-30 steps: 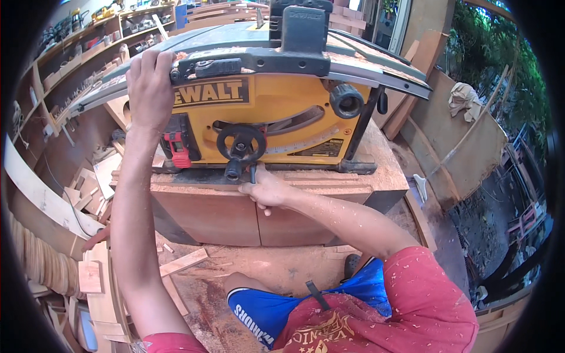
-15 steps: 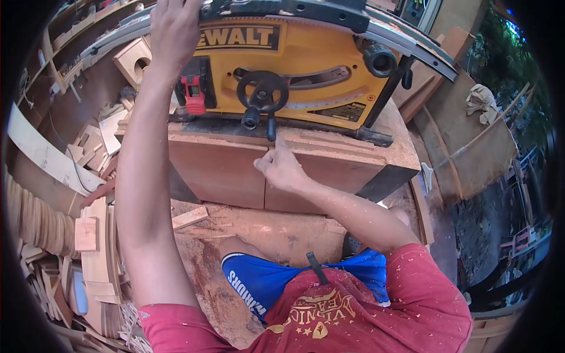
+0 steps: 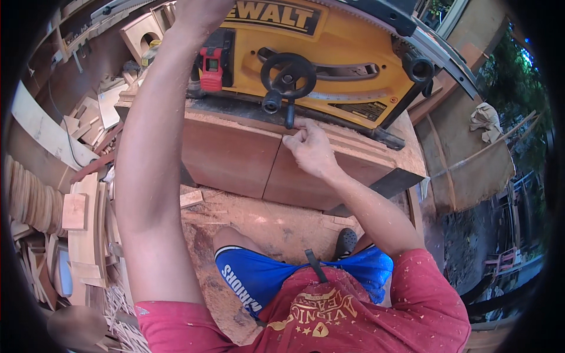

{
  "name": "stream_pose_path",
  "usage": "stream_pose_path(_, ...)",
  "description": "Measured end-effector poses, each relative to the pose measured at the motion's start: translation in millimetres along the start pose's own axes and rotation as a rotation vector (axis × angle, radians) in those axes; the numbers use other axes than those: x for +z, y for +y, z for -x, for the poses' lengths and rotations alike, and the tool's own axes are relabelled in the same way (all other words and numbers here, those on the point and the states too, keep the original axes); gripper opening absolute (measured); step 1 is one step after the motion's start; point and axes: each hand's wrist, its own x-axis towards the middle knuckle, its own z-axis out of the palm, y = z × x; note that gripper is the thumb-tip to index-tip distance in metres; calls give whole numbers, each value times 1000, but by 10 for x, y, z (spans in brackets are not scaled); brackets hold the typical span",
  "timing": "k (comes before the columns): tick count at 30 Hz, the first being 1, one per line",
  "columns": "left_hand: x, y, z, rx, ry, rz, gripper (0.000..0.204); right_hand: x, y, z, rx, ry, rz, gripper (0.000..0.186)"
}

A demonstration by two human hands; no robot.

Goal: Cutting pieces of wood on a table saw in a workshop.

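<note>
Wheel [image 3: 288,76] adjustment is the likely step. Right hand [image 3: 311,148]: fingers part-open beside lever [image 3: 289,115]; turning requires grip. Left hand [image 3: 203,13]: finger state indeterminable.

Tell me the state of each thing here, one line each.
Table saw: upright; running or not, unclear.
Red switch paddle: on or off, unclear.
Handwheel: crank knob at lower left.
Black lever: pointing down.
Right hand: half-curled beside the lever.
Left hand: cut off by the picture's edge; grip unseen.
Cloth: crumpled.
Wooden base: sawdust on top.
</note>
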Motion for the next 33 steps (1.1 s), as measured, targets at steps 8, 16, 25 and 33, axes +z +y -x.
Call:
stream_pose_path(8,74,-66,71,-8,5,12,25,-128,-73,-85,-73,-28,291,41)
stream_pose_path(16,152,-91,83,6,84,21,24,-528,19,-301,-277,378,-1464,39)
stream_pose_path(25,58,65,16,-7,65,2,30,355,-320,-585,-338,642,-1745,51)
stream_pose_path(33,184,-24,16,18,-5,-91,38,334,-61,-584,-329,526,-1832,46)
